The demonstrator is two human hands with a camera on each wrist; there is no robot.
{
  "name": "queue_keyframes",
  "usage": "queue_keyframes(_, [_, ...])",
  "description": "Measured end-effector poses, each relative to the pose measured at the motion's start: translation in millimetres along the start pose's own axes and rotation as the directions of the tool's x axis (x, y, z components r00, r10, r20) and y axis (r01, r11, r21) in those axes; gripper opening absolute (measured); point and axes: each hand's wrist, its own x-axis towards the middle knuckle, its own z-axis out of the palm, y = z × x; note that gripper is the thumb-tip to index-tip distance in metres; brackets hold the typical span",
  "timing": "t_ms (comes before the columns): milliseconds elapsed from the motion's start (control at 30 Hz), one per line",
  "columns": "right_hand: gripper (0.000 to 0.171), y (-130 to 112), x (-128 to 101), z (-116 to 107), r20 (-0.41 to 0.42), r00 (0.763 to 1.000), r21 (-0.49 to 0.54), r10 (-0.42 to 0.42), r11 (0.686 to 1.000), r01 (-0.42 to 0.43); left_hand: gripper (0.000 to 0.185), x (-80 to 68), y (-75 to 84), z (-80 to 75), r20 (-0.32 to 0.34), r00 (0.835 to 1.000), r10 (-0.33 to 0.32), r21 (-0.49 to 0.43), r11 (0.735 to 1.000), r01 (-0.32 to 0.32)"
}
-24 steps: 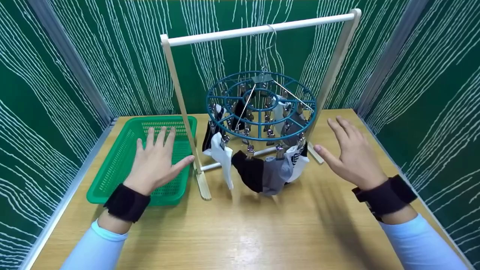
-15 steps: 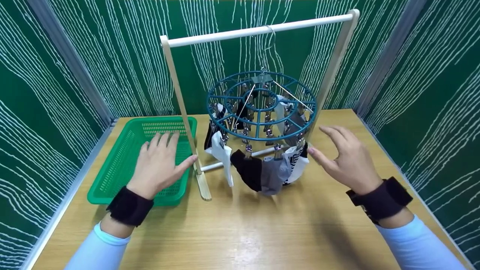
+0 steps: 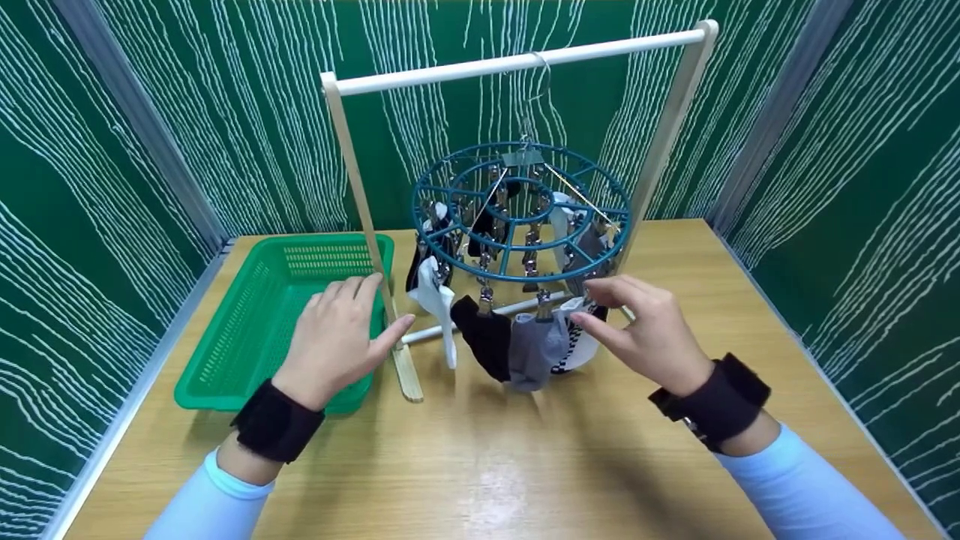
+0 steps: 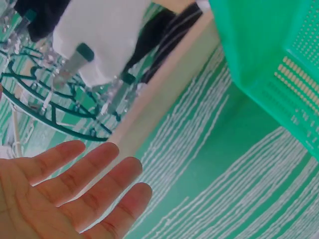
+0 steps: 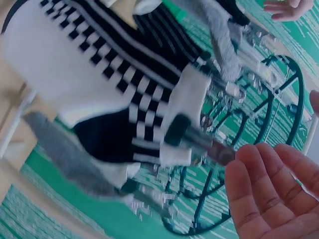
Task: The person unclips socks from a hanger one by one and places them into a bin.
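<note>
A round teal drying hanger (image 3: 517,279) hangs from a hook, with socks clipped around its edge. My right hand (image 3: 652,330) is at the hanger's front right, thumb and fingers apart beside a white sock with a black checkered band (image 5: 144,99). In the right wrist view, its fingertips are right at the metal clip (image 5: 199,142) holding that sock's cuff. My left hand (image 3: 334,337) hovers between the basket and the hanger, fingers extended, holding nothing. Nearest to it on the hanger is a white sock (image 3: 435,296). Black (image 3: 487,345) and grey (image 3: 532,352) socks hang at the front.
The hanger's hook sits on the white bar (image 3: 450,73) of a wooden stand, whose left post (image 3: 352,165) rises beside my left hand. A green plastic basket (image 3: 319,239) stands on the table (image 3: 480,465) at left. Green walls with white streaks enclose the table.
My right hand has moved left and inward to the checkered sock's clip, its fingers bending toward the thumb. My left hand has drifted slightly right. The hanger has turned a little.
</note>
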Motion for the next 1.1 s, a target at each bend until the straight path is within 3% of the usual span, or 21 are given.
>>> queue_keyframes(300, [0.03, -9, 8, 22, 0.05, 0.997, 0.091, 0.051, 0.994, -0.055, 0.067, -0.2, 16.6, 5.5, -0.039, 0.997, 0.065, -0.079, 0.995, -0.068])
queue_keyframes(667, [0.028, -11, 16, 43, 0.118, 0.984, 0.181, 0.133, 0.971, -0.153, 0.049, 0.0, 36.7, 16.2, -0.115, 0.981, 0.156, -0.177, 0.969, -0.175])
queue_keyframes(867, [0.028, -11, 23, 47, 0.171, 0.97, 0.18, 0.172, 0.962, -0.203, 0.046, -0.9, 47.2, 23.2, -0.087, 0.981, 0.176, -0.249, 0.949, -0.193])
queue_keyframes(1100, [0.027, -11, 27, 49, 0.173, 0.97, 0.14, 0.171, 0.971, -0.196, 0.043, -0.5, 60.7, 33.3, -0.062, 0.98, 0.188, -0.326, 0.924, -0.198])
